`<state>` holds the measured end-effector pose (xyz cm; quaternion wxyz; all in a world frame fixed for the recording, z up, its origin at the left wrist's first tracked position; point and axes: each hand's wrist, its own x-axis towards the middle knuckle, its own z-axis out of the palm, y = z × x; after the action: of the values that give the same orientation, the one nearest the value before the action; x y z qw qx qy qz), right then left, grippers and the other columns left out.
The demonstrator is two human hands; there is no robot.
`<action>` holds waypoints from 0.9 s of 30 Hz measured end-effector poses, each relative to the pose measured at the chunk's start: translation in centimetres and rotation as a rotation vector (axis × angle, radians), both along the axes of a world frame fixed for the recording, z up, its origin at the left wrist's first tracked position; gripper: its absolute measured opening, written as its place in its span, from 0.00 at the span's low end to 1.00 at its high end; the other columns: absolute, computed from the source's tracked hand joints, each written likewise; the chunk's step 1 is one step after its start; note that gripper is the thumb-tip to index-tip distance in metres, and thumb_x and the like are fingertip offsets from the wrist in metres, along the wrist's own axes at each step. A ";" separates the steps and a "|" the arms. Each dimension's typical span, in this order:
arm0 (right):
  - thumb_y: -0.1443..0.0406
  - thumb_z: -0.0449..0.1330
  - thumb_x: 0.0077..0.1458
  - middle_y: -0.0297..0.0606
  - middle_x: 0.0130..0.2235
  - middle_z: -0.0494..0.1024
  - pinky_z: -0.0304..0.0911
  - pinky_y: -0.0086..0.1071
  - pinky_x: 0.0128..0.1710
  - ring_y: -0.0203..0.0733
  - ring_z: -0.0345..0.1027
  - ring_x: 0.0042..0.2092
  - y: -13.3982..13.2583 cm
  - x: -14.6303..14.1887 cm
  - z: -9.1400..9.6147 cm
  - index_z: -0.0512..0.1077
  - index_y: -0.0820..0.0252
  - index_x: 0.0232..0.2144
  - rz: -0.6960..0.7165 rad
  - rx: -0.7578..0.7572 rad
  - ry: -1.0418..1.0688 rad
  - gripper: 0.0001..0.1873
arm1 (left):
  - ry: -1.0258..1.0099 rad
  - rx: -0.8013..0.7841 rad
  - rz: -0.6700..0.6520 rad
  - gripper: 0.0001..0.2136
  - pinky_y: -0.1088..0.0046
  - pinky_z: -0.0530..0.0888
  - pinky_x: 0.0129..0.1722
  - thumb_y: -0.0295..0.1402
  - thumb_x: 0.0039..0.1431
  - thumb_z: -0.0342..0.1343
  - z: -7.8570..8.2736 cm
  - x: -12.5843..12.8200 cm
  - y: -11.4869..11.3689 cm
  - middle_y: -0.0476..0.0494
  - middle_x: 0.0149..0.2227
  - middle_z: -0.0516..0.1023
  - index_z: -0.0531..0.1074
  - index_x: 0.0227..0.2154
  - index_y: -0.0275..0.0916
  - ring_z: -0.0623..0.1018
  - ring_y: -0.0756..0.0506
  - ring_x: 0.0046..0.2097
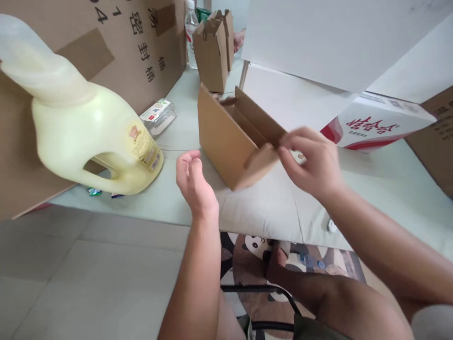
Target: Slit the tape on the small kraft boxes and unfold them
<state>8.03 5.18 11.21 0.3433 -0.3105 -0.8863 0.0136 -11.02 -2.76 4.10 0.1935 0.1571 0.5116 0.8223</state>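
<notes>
An open brown cardboard box (222, 137) stands on the pale table, its top open and its inside partly visible. At the box's near right corner, my right hand (313, 163) pinches the edge between thumb and fingers; slight motion blur softens the contact. My left hand (196, 184) is raised just left of the box, apart from it, with the fingers curled in and the thumb against them. Nothing shows in that hand.
A large pale-yellow jug (95, 127) stands at left before a big printed carton (130, 61). Behind are folded brown boxes (211, 56), a water bottle (191, 35) and a clear plastic pack (158, 115). White panels (300, 42) and a red-white box (378, 123) stand at right.
</notes>
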 end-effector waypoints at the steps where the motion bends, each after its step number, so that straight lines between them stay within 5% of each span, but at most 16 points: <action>1: 0.67 0.60 0.59 0.37 0.37 0.80 0.66 0.44 0.39 0.46 0.73 0.38 -2.2 2.7 -0.6 0.69 0.53 0.27 -0.007 0.050 0.039 0.09 | 0.062 0.014 -0.011 0.05 0.75 0.70 0.52 0.33 0.61 0.57 -0.1 0.1 0.1 0.49 0.43 0.79 0.79 0.36 0.44 0.76 0.48 0.51; 3: 0.68 0.61 0.58 0.36 0.38 0.81 0.64 0.45 0.37 0.45 0.72 0.35 -6.1 7.3 -2.4 0.69 0.53 0.27 -0.078 0.095 0.145 0.09 | 0.138 0.078 -0.130 0.09 0.73 0.69 0.56 0.37 0.62 0.59 -0.2 0.8 0.3 0.47 0.49 0.80 0.79 0.43 0.46 0.75 0.46 0.56; 6: 0.66 0.60 0.59 0.39 0.44 0.82 0.67 0.50 0.41 0.53 0.76 0.43 -9.7 11.7 -6.1 0.73 0.51 0.32 -0.254 0.067 0.388 0.04 | 0.188 0.159 -0.396 0.12 0.70 0.73 0.51 0.43 0.62 0.59 0.0 2.5 0.6 0.45 0.43 0.81 0.79 0.45 0.46 0.78 0.44 0.48; 9: 0.63 0.59 0.60 0.38 0.61 0.77 0.67 0.61 0.56 0.59 0.71 0.61 -10.3 13.6 -9.1 0.76 0.46 0.46 -0.307 0.003 0.493 0.13 | 0.282 0.146 -0.521 0.12 0.71 0.73 0.45 0.45 0.60 0.60 -0.1 4.3 1.2 0.45 0.37 0.79 0.81 0.39 0.44 0.77 0.44 0.42; 12: 0.62 0.57 0.61 0.36 0.72 0.64 0.62 0.65 0.66 0.58 0.60 0.71 -9.3 14.7 -10.7 0.64 0.40 0.65 -0.290 -0.085 0.516 0.30 | 0.339 0.088 -0.558 0.14 0.71 0.73 0.44 0.48 0.56 0.62 -0.4 5.6 1.9 0.45 0.35 0.78 0.82 0.34 0.43 0.76 0.44 0.39; 15: 0.60 0.55 0.63 0.38 0.70 0.67 0.64 0.64 0.66 0.56 0.61 0.71 -8.4 15.7 -11.3 0.56 0.40 0.71 -0.228 -0.115 0.565 0.35 | 0.346 0.050 -0.610 0.16 0.69 0.74 0.42 0.50 0.56 0.61 -0.7 6.9 2.8 0.43 0.34 0.79 0.83 0.32 0.42 0.76 0.44 0.37; 19: 0.55 0.51 0.65 0.40 0.58 0.79 0.63 0.63 0.67 0.58 0.69 0.65 -7.9 16.8 -11.2 0.71 0.44 0.62 -0.194 -0.114 0.491 0.25 | 0.305 0.021 -0.567 0.17 0.68 0.75 0.40 0.50 0.54 0.62 -0.7 9.0 4.0 0.40 0.33 0.79 0.81 0.26 0.39 0.77 0.43 0.36; 27: 0.37 0.49 0.61 0.44 0.50 0.80 0.63 0.62 0.65 0.59 0.76 0.53 -7.7 17.9 -10.3 0.75 0.49 0.54 -0.190 -0.065 0.528 0.33 | 0.332 0.059 -0.612 0.13 0.72 0.73 0.38 0.45 0.55 0.61 -0.8 11.2 4.5 0.46 0.30 0.76 0.78 0.25 0.42 0.73 0.46 0.34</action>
<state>25.94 -2.47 0.90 0.5520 -0.3886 -0.7322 0.0904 0.17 1.77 3.32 0.3407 0.4402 0.4414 0.7038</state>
